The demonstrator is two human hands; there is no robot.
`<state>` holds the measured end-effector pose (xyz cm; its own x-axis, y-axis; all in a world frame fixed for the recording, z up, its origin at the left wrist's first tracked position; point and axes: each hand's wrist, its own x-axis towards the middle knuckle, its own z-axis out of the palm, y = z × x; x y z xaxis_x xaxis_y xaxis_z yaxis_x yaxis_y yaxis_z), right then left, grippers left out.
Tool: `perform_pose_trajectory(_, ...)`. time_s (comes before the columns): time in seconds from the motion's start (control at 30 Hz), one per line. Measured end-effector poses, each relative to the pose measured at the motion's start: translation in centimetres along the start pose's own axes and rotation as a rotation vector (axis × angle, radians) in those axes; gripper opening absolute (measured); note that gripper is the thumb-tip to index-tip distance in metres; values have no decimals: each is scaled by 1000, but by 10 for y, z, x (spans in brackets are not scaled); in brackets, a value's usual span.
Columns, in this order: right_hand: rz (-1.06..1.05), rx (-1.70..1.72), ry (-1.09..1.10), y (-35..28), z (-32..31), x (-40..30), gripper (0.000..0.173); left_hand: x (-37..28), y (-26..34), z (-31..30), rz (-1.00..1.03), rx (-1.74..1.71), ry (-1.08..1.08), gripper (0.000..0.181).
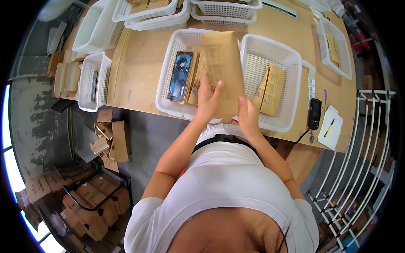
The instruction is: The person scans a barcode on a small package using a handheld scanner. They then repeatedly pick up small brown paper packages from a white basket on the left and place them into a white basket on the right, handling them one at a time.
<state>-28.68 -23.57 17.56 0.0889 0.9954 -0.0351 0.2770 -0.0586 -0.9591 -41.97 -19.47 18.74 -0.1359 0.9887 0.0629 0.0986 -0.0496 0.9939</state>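
A large kraft-paper envelope (225, 66) with faint print is tilted over the right side of a white perforated plastic basket (162, 80). My right hand (248, 115) grips its lower right edge, thumb on the face. My left hand (208, 99) is at its left edge, thumb against the face; some fingers are hidden. Inside the left basket, kraft envelopes (193, 90) stand packed beside a glossy illustrated card pack (181, 76) showing a dark-clothed figure. A second white basket (292, 91) to the right holds a few smaller kraft envelopes (272, 90).
White baskets (152, 23) are stacked along the back of the wooden table (136, 69). A narrow basket (104, 63) stands left. At right lie a black handheld scanner (314, 114), a pen (329, 128) on paper and another basket (345, 63). A white tube rack (364, 132) borders the right.
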Motion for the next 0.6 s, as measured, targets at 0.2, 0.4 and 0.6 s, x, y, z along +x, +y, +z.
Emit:
perform_pose_trajectory(0.2, 209, -123, 214, 102, -63, 19, 42, 18, -45, -47, -113, -6, 85, 18)
perform_pose_trajectory(0.4, 505, -711, 31, 122, -109, 17, 40, 15, -90, -83, -110, 454, 106, 17)
perform_pose_trajectory(0.6, 200, -768, 27, 103, -94, 14, 32, 11, -98, -36, -112, 785, -73, 32)
